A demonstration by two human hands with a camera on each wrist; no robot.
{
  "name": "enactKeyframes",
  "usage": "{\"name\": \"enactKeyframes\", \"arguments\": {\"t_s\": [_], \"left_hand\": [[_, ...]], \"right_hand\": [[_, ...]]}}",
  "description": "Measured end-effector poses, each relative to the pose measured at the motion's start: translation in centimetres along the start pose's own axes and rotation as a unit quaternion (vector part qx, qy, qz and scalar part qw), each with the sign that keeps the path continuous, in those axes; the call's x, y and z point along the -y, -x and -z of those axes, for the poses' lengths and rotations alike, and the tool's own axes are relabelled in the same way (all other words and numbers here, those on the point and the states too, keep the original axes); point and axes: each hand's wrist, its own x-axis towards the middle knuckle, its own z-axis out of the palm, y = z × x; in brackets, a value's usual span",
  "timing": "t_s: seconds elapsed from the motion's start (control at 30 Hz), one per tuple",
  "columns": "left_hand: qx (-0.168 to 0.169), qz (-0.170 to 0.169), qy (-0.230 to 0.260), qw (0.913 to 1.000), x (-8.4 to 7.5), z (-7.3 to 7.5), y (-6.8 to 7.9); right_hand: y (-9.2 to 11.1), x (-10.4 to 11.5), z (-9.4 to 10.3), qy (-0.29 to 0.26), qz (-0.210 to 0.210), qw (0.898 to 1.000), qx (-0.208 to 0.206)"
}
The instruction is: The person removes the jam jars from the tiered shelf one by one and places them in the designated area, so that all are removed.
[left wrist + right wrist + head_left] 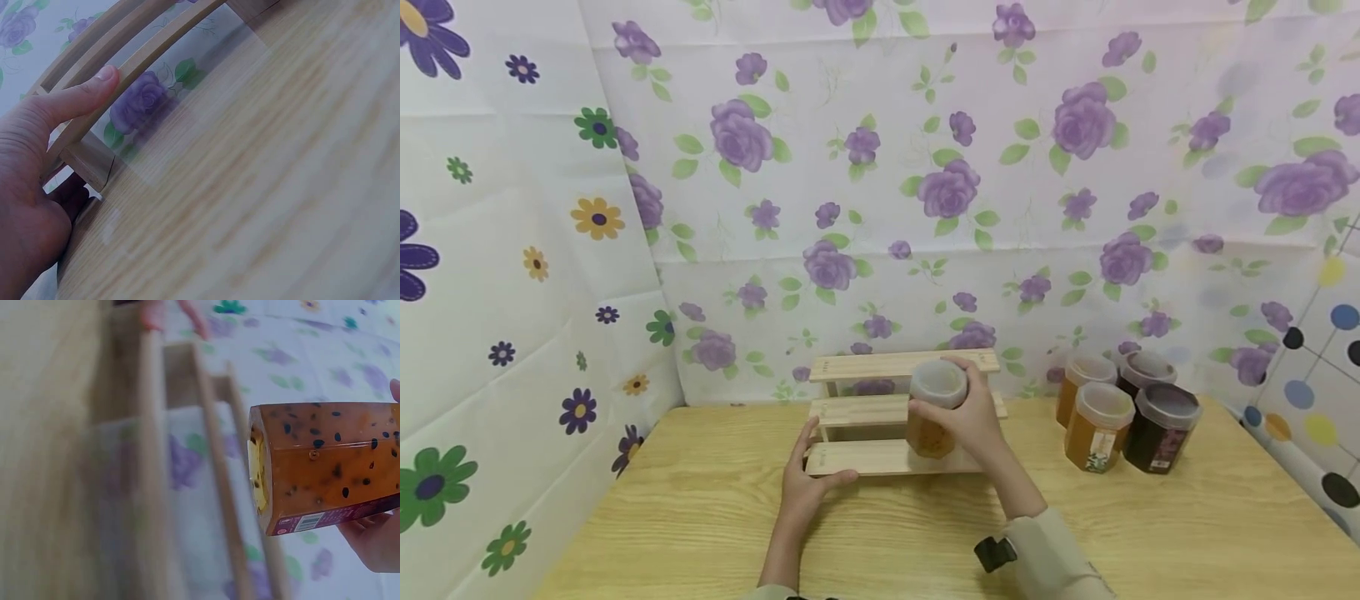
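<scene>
A three-step wooden rack point(865, 457) stands on the table against the flowered cloth. My left hand point(802, 486) grips its left end at the lowest step. In the left wrist view the thumb point(94, 94) lies along that board and the other fingers go round the end, partly hidden. My right hand point(973, 417) holds a faceted jar point(931, 437) by its upper part, in front of the rack's right half. Dark seeds float in the jar's amber filling point(337, 450), and a purple label with a barcode shows low on one side. The lid looks pale and translucent.
To the right of the rack, several similar jars stand grouped on the wooden table point(700, 517). Among them are an amber jar point(1097, 433) and a dark jar point(1161, 433). Patterned cloth point(880, 167) hangs behind and at both sides.
</scene>
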Motion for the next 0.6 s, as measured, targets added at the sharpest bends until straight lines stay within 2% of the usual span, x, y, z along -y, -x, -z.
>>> {"name": "enactKeyframes", "arguments": {"t_s": [0.13,0.3,0.6], "left_hand": [[0.001,-0.003,0.003,1.0,0.1,0.0,0.0],[0.004,-0.003,-0.001,1.0,0.1,-0.1,0.1],[0.0,0.004,0.003,1.0,-0.1,-0.1,0.0]], "right_hand": [[-0.2,1.3,2.5,0.005,-0.012,0.999,-0.03],[0.0,2.0,6.1,0.028,-0.015,0.996,-0.087],[0.9,2.8,13.3,0.085,-0.008,0.977,-0.197]]}}
